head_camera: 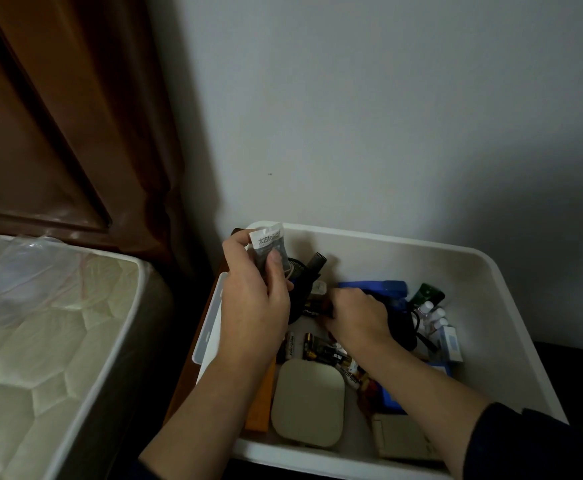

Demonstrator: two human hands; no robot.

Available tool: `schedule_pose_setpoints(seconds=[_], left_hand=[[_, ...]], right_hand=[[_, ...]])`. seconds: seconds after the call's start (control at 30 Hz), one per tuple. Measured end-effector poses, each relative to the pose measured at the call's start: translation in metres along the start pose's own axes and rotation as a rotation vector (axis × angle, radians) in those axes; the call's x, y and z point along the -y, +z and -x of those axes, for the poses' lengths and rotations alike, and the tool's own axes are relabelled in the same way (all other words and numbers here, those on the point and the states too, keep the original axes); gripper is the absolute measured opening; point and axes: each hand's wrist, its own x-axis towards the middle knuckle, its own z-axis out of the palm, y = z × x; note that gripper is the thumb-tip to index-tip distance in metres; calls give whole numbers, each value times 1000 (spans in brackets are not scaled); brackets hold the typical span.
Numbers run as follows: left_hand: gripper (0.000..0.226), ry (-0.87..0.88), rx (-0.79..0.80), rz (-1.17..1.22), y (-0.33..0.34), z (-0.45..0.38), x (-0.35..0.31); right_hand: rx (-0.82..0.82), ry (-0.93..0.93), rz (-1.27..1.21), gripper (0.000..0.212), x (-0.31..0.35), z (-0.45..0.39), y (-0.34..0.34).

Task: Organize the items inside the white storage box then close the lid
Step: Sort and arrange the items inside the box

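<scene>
The white storage box [490, 282] stands open against the wall, full of small items. My left hand [253, 306] hovers over its left side and pinches a small white packet [268, 244] with printed text. My right hand [355, 315] reaches down into the middle of the box, fingers curled among dark items; what it grips is hidden. Several batteries [312, 349] lie on the box floor below my hands. A beige rounded square case [308, 403] lies at the front. A blue object [385, 287] and small clear bottles [433, 315] sit at the right.
A white lid-like panel [210, 323] leans at the box's left wall beside an orange flat box [260, 403]. A mattress [40, 341] wrapped in plastic lies to the left, with a brown wooden headboard [58, 116] behind it. A grey wall [387, 116] rises behind the box.
</scene>
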Motion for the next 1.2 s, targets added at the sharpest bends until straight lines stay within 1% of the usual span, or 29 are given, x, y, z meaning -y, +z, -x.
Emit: schedule_pose_setpoints(seconds=[0.13, 0.3, 0.43, 0.67, 0.8, 0.87, 0.93, 1.03, 1.13, 1.2], left_hand=[[23, -3, 4, -23, 0, 0, 0], [25, -5, 2, -43, 0, 1, 0], [25, -9, 4, -44, 1, 1, 0], [25, -16, 6, -16, 1, 1, -1], [26, -7, 6, -28, 1, 1, 0], [26, -8, 3, -25, 1, 1, 0], [26, -10, 2, -21, 1, 1, 0], [26, -8, 5, -22, 1, 1, -2], [27, -6, 4, -25, 1, 1, -2], [27, -7, 7, -20, 1, 1, -2]], right_hand=[[-8, 12, 7, 9, 0, -1, -1], [26, 5, 33, 8, 1, -1, 1], [79, 10, 9, 12, 0, -1, 2], [85, 48, -52, 20, 4, 0, -1], [199, 97, -118, 32, 14, 3, -5], [285, 97, -75, 36, 20, 5, -5], [336, 101, -36, 36, 24, 8, -3], [320, 143, -28, 35, 27, 11, -1], [288, 188, -65, 30, 29, 12, 1], [277, 240, -129, 34, 30, 13, 2]])
